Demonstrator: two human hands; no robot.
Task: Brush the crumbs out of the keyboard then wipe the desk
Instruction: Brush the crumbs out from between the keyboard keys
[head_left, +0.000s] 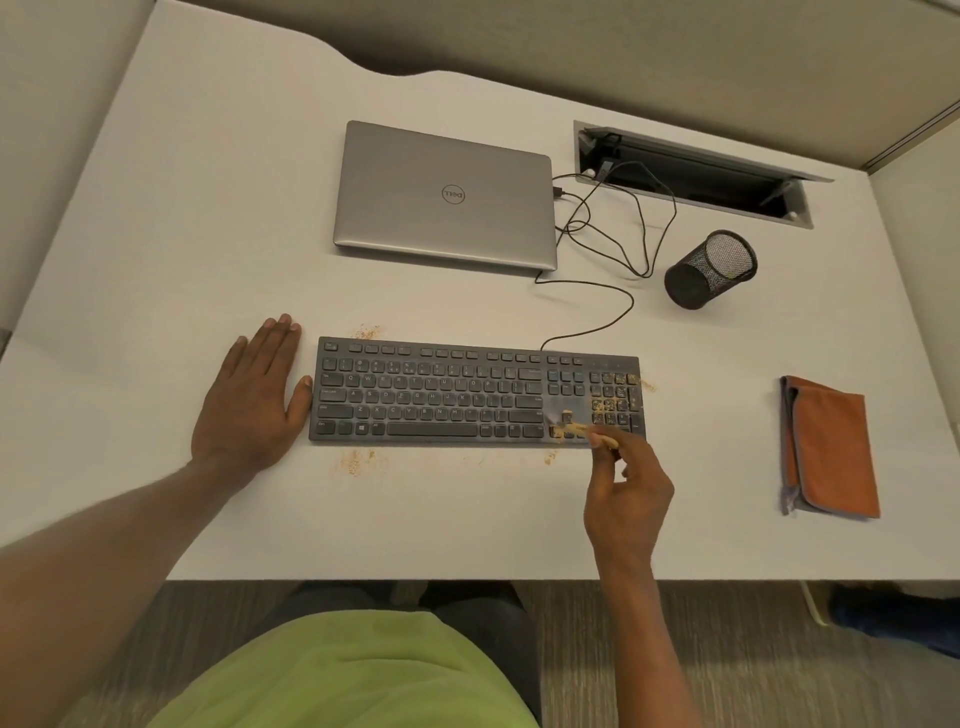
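Note:
A black keyboard (441, 397) lies on the white desk (182, 234). Tan crumbs (610, 402) cover its number pad and arrow keys, and more crumbs lie on the desk in front of and behind it. My right hand (626, 493) pinches a small brush (569, 421), blurred, with its tip on the keys near the arrow block. My left hand (254, 400) lies flat on the desk, fingers straight, its thumb against the keyboard's left edge. A folded orange cloth (828, 447) rests at the right.
A closed silver laptop (444, 195) sits behind the keyboard, with black cables (618, 234) running to a cable hatch (696, 174) in the desk. A black mesh pen cup (709, 270) lies tipped on its side. The desk's front edge is near my body.

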